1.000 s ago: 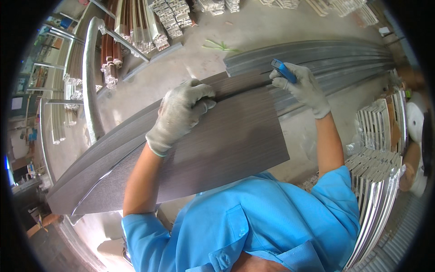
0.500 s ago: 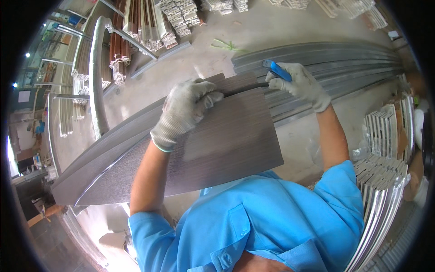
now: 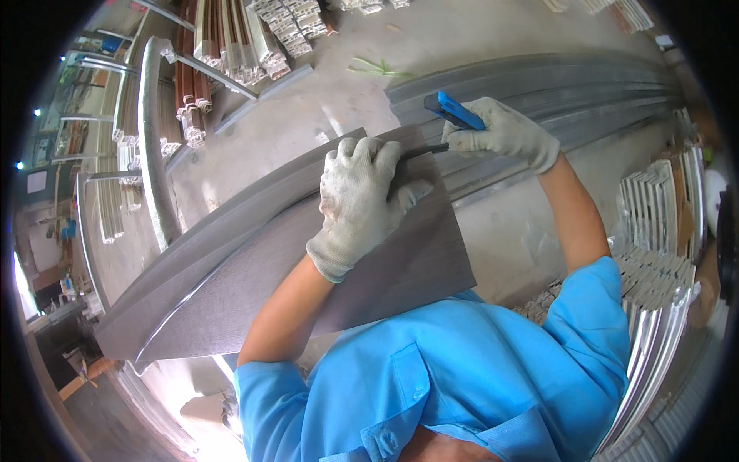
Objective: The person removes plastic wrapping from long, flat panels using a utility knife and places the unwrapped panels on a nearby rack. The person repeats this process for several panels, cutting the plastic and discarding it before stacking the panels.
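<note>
Gloves, two: left hand (image 3: 360, 202) flat on one grey panel (image 3: 308, 269), right hand (image 3: 504, 135) gripping one blue cutter (image 3: 454, 112), seemingly.

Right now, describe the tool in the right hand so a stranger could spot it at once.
Start at the dark grey sheet under the gloved left hand. Follow its far edge to the gloved right hand. There sits the blue-handled cutter, the only bright blue tool among grey metal strips.
</note>
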Demonstrator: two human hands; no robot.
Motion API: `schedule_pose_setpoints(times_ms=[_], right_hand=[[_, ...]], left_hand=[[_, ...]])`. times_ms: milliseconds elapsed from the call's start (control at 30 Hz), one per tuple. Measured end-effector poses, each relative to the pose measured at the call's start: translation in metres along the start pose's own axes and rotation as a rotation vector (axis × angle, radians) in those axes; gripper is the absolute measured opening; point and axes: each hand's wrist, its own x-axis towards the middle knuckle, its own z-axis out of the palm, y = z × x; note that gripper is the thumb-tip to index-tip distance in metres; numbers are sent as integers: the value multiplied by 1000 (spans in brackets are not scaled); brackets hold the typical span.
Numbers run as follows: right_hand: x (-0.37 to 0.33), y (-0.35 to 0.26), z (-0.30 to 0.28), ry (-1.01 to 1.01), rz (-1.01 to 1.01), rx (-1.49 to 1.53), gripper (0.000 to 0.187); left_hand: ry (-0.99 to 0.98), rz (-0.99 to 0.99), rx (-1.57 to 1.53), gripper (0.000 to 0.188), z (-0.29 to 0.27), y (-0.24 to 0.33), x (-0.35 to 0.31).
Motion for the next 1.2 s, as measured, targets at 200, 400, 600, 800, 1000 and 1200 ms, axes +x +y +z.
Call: schedule_pose_setpoints(times_ms=[200, 400, 600, 800, 1000, 1200], right_hand=[[9, -3, -5, -81, 11, 29, 24], [4, -21, -22, 79, -67, 15, 42], [17, -37, -8, -45, -221, -464, 48], [39, -47, -2, -173, -198, -664, 38], [31, -48, -16, -256, -152, -550, 36], [45, -55, -21, -322, -170, -649, 35]], left_hand=[[-158, 1, -162, 40, -5, -6, 3], [-87, -10, -194, 34, -5, -8, 1], [-38, -38, -218, 21, -6, -8, -3], [55, -199, -456, 21, -5, -14, -7], [56, -131, -442, 23, -6, -19, -4], [19, -161, -459, 20, -8, -19, 1]])
